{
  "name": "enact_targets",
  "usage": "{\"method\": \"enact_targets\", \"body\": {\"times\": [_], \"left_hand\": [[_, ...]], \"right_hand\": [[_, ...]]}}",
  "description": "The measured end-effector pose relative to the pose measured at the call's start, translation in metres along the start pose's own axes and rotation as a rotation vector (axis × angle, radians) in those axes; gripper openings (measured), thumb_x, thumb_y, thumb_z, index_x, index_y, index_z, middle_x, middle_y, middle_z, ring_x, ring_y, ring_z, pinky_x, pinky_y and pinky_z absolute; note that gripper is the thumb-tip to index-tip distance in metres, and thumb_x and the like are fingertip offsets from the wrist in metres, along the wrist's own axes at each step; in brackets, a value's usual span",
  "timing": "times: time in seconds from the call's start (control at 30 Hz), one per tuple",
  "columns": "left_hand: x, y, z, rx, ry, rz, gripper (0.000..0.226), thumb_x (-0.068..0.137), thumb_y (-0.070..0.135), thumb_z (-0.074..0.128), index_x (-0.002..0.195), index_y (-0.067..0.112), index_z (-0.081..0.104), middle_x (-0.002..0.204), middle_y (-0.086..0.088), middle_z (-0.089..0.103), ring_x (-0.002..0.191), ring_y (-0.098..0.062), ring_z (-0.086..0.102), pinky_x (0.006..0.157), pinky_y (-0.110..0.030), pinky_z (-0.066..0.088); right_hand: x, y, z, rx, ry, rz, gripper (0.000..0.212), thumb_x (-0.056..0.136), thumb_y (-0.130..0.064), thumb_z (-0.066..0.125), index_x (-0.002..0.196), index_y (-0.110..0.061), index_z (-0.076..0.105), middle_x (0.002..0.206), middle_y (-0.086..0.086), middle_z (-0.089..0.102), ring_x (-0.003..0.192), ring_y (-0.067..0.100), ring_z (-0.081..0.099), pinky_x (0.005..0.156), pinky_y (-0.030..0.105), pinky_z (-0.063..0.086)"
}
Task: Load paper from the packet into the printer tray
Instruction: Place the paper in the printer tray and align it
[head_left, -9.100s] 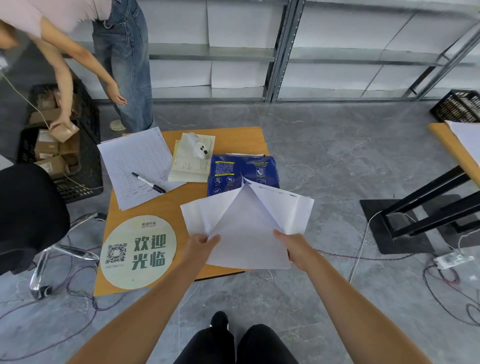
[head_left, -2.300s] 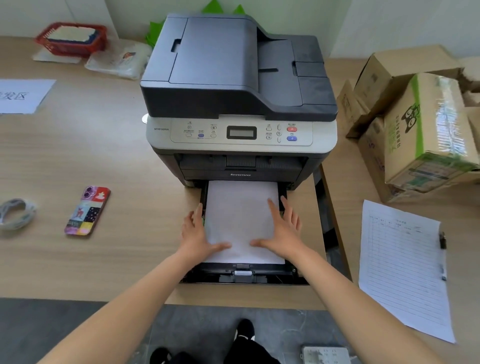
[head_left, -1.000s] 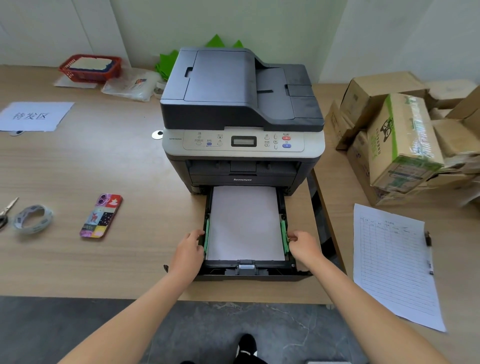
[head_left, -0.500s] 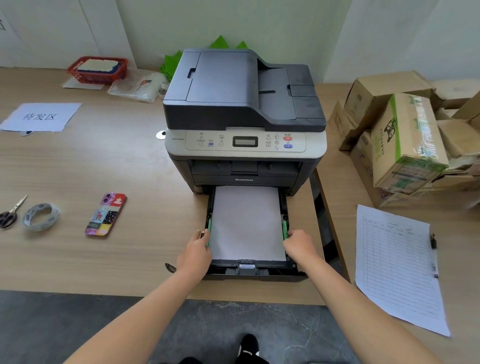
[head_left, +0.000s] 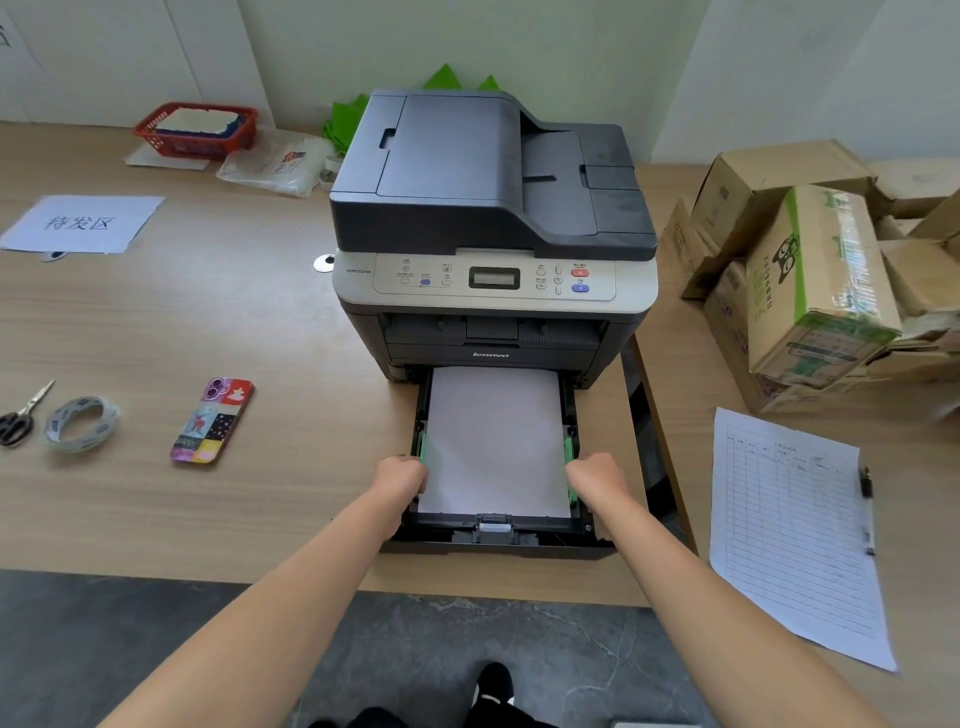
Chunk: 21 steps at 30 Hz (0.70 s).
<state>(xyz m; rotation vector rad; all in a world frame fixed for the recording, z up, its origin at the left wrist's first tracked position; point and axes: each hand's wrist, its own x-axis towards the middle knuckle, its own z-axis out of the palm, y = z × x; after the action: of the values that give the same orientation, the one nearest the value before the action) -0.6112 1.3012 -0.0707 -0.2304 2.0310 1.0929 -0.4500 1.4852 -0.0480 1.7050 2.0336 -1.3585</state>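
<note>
On tray (head_left: 498, 540) sides, left hand (head_left: 399, 477), right hand (head_left: 597, 475) grip; paper (head_left: 496, 441) inside.

An office or dispatch room. A multifunction printer (head_left: 491, 228) with its tray (head_left: 493, 540) drawn out stands on a wood-grain desk (head_left: 208, 322) against a pale wall. Left of it lie a phone (head_left: 212, 421), a tape roll (head_left: 80, 423), scissors (head_left: 18, 418) and a printed sign (head_left: 80, 223); a red basket (head_left: 197, 130) sits at the back. To the right, a ruled form (head_left: 795, 530) with a pen (head_left: 866, 512) lies near stacked cardboard boxes (head_left: 810, 270), which suggests parcel handling.
</note>
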Motion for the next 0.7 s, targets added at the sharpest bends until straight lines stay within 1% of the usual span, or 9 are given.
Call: {"method": "enact_targets", "body": {"times": [0.13, 0.2, 0.23, 0.27, 0.33, 0.4, 0.43, 0.57, 0.7], "left_hand": [[0.0, -0.011, -0.003, -0.077, 0.011, 0.034, 0.064, 0.077, -0.018, 0.04, 0.137, 0.003, 0.047, 0.142, -0.007, 0.045, 0.107, -0.026, 0.048, 0.072, -0.033, 0.048], [-0.002, -0.018, -0.004, -0.046, 0.008, 0.06, 0.067, 0.076, -0.015, 0.039, 0.136, 0.012, 0.051, 0.141, -0.003, 0.043, 0.119, -0.028, 0.046, 0.09, -0.042, 0.05], [-0.002, -0.021, -0.005, -0.027, 0.001, 0.073, 0.068, 0.075, -0.014, 0.039, 0.135, 0.015, 0.053, 0.142, -0.002, 0.041, 0.123, -0.029, 0.044, 0.099, -0.044, 0.048], [-0.003, -0.022, -0.007, -0.002, -0.012, 0.086, 0.068, 0.075, -0.013, 0.04, 0.135, 0.016, 0.054, 0.142, -0.002, 0.04, 0.125, -0.029, 0.043, 0.102, -0.044, 0.047], [-0.007, -0.019, -0.012, 0.089, -0.05, 0.116, 0.067, 0.078, -0.011, 0.042, 0.139, 0.015, 0.052, 0.143, -0.003, 0.035, 0.115, -0.026, 0.047, 0.09, -0.038, 0.052], [-0.012, -0.014, -0.013, 0.228, -0.11, 0.16, 0.063, 0.083, -0.005, 0.047, 0.144, 0.011, 0.045, 0.145, -0.006, 0.03, 0.095, -0.02, 0.053, 0.072, -0.03, 0.052], [-0.013, -0.013, -0.012, 0.312, -0.122, 0.194, 0.062, 0.086, 0.0, 0.05, 0.146, 0.009, 0.039, 0.146, -0.007, 0.027, 0.094, -0.02, 0.054, 0.072, -0.029, 0.05], [-0.014, -0.012, -0.002, 0.444, -0.029, 0.349, 0.056, 0.093, 0.012, 0.053, 0.146, 0.008, 0.038, 0.147, -0.009, 0.026, 0.127, -0.027, 0.044, 0.107, -0.034, 0.039], [-0.013, -0.013, 0.0, 0.48, -0.044, 0.38, 0.057, 0.091, 0.021, 0.058, 0.145, 0.017, 0.04, 0.143, -0.009, 0.027, 0.133, -0.029, 0.037, 0.114, -0.04, 0.034]], "right_hand": [[0.0, 0.004, 0.007, -0.003, 0.002, -0.016, 0.019, 0.081, 0.0, 0.041, 0.086, -0.006, 0.059, 0.075, 0.008, 0.052, 0.061, 0.02, 0.045, 0.058, 0.026, 0.033], [-0.003, 0.004, 0.009, -0.015, 0.015, -0.012, 0.016, 0.079, 0.0, 0.041, 0.073, -0.007, 0.054, 0.07, 0.007, 0.049, 0.056, 0.019, 0.04, 0.055, 0.026, 0.028], [-0.004, 0.004, 0.008, -0.018, 0.006, -0.013, 0.02, 0.079, 0.0, 0.041, 0.078, -0.005, 0.06, 0.072, 0.008, 0.051, 0.058, 0.021, 0.043, 0.058, 0.026, 0.031], [-0.004, 0.005, 0.006, -0.012, -0.008, -0.021, 0.031, 0.079, 0.0, 0.041, 0.096, 0.0, 0.067, 0.079, 0.011, 0.056, 0.065, 0.024, 0.05, 0.061, 0.028, 0.036], [-0.002, 0.006, 0.001, -0.011, -0.053, -0.028, 0.049, 0.082, 0.001, 0.041, 0.128, 0.003, 0.057, 0.112, 0.017, 0.064, 0.098, 0.031, 0.061, 0.082, 0.033, 0.047], [-0.005, 0.007, -0.003, -0.029, -0.097, -0.026, 0.057, 0.085, 0.0, 0.042, 0.143, -0.003, 0.044, 0.143, 0.014, 0.051, 0.127, 0.031, 0.05, 0.1, 0.034, 0.041], [-0.005, 0.007, -0.005, -0.03, -0.111, -0.032, 0.058, 0.088, -0.002, 0.043, 0.145, -0.005, 0.04, 0.147, 0.012, 0.047, 0.132, 0.03, 0.047, 0.103, 0.033, 0.039], [-0.003, 0.009, -0.01, 0.069, -0.085, -0.059, 0.05, 0.094, -0.006, 0.042, 0.144, -0.006, 0.043, 0.145, 0.013, 0.049, 0.132, 0.029, 0.046, 0.102, 0.031, 0.038], [0.002, 0.016, -0.011, 0.021, -0.125, -0.106, 0.049, 0.094, -0.012, 0.048, 0.143, -0.007, 0.045, 0.146, 0.011, 0.049, 0.133, 0.027, 0.045, 0.111, 0.038, 0.037]]}}
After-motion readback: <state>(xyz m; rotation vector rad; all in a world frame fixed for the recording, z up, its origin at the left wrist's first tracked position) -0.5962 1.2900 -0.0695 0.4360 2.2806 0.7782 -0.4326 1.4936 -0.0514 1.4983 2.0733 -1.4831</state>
